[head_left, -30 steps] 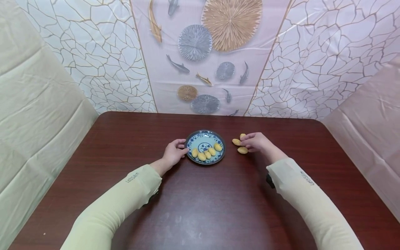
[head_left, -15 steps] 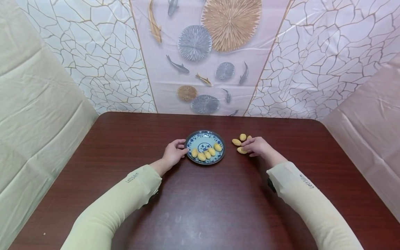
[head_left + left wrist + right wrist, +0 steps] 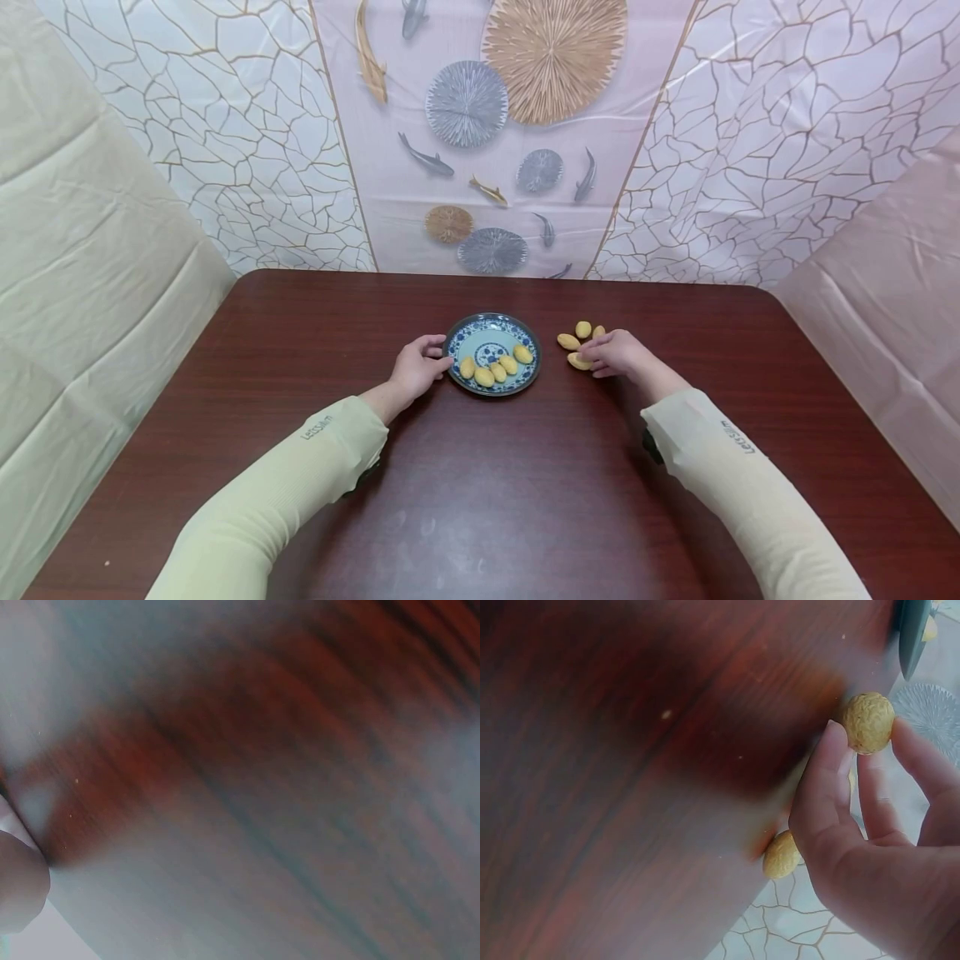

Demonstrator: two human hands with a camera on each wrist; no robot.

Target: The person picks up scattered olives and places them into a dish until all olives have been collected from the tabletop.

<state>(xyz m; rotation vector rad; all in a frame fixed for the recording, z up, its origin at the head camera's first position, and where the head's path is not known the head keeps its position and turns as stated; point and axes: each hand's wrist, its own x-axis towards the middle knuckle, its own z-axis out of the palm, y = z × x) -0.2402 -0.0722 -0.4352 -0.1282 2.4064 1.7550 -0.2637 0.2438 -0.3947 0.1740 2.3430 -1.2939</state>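
Observation:
A round plate (image 3: 480,335) with a blue floral pattern and dark rim lies mid-table in the head view. Several yellow oval fruits (image 3: 484,377) rest along its near and right side. My left hand (image 3: 415,367) holds the plate's left rim between thumb and fingers; the left wrist view catches only part of a digit at its edge. To the plate's right, my right hand (image 3: 621,353) pinches a wrinkled yellow fruit (image 3: 868,724) between thumb and fingertips. Just beyond that hand lie 3 more: one fruit (image 3: 567,342) at left, another fruit (image 3: 583,329) behind, and a partly covered fruit (image 3: 598,331).
All this is on a dark red-brown wooden table (image 3: 480,483). A patterned backdrop (image 3: 480,192) stands along its far edge, and pale cloth (image 3: 97,250) hangs at the left side. The plate's edge (image 3: 913,637) shows at the top of the right wrist view.
My right hand has shifted from the back fruits toward the nearest one and pinches it. That fruit has slid slightly left. The left hand and plate stay put.

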